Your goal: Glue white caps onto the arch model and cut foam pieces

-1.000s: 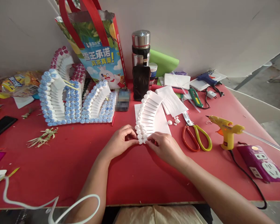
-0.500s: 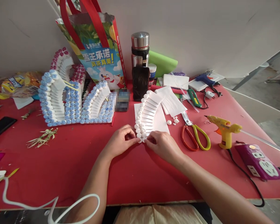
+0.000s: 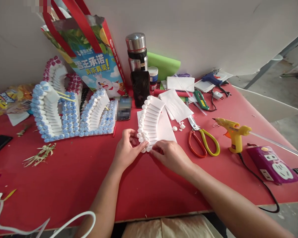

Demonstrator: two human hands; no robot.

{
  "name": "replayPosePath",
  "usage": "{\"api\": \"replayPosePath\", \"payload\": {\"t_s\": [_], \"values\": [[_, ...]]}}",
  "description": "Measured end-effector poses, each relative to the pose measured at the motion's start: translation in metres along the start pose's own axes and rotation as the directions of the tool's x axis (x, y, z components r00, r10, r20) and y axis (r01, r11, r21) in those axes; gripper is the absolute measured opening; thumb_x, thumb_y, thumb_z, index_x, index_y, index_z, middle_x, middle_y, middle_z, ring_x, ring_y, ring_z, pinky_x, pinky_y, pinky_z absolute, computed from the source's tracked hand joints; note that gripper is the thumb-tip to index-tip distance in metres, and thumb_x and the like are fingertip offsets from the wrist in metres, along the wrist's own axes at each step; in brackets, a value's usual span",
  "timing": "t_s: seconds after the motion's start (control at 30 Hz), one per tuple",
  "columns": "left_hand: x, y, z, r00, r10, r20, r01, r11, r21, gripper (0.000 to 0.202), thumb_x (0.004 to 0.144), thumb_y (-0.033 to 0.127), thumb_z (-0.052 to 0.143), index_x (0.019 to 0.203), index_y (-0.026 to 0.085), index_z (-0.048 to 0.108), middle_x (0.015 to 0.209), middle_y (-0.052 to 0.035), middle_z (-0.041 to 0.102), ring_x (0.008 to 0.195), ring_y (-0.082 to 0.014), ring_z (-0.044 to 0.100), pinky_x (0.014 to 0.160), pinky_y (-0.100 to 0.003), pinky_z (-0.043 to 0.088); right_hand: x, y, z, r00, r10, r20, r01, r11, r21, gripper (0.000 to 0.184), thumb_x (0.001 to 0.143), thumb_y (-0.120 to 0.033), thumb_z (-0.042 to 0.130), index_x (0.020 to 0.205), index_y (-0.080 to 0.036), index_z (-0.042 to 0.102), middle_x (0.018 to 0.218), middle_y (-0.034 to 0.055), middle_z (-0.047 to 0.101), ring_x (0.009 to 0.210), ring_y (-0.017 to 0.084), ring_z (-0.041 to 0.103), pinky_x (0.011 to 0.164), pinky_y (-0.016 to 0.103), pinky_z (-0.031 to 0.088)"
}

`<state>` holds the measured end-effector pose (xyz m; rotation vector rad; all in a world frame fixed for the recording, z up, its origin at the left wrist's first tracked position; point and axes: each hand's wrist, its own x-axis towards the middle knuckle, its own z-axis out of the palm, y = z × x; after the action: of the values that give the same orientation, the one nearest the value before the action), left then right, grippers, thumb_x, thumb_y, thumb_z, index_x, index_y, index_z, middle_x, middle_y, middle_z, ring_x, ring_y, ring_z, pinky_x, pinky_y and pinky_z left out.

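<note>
A curved white paper craft piece (image 3: 150,121), a fan of tapered folds edged with small rolled rosettes, lies on a white sheet (image 3: 166,127) in front of me. My left hand (image 3: 127,151) grips its lower left end, with the thumb pressed on the rosettes and the fingers curled at the side. At the bottom right corner my right hand (image 3: 173,154) pinches the edge rosettes between thumb and fingertips. The fingers hide part of the lower end. Loose white rosettes (image 3: 175,128) rest to the right, near scissors (image 3: 205,145) with red and yellow handles.
On the red table (image 3: 89,185), a yellow glue gun (image 3: 234,130) and purple power strip (image 3: 273,163) stand right. Blue-and-white paper models (image 3: 72,119) stand left, before a shopping bag (image 3: 94,66). A steel flask (image 3: 136,49), phone (image 3: 140,87) and green cutter (image 3: 201,100) are behind.
The view has shifted, so most things sit further left in the picture. My left thumb has moved up onto the rosettes; the right hand still pinches the lower end.
</note>
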<state>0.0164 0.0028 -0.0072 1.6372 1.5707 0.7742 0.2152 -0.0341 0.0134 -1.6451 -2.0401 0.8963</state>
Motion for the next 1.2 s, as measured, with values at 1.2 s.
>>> {"api": "replayPosePath", "payload": {"t_s": [1.2], "values": [[0.011,0.009,-0.001,0.997,-0.069,0.025,0.066,0.992,0.109,0.053,0.081,0.057,0.067,0.12,0.025,0.052,0.11,-0.0034,0.069,0.08,-0.0182,0.065,0.071,-0.031,0.05,0.006,0.023,-0.014,0.952,0.049,-0.303,-0.01,0.992,0.129,0.018,0.092,-0.025,0.057,0.106,-0.019,0.067,0.094,0.0044,0.068,0.069,0.015,0.059,0.065,0.027,0.045]]}}
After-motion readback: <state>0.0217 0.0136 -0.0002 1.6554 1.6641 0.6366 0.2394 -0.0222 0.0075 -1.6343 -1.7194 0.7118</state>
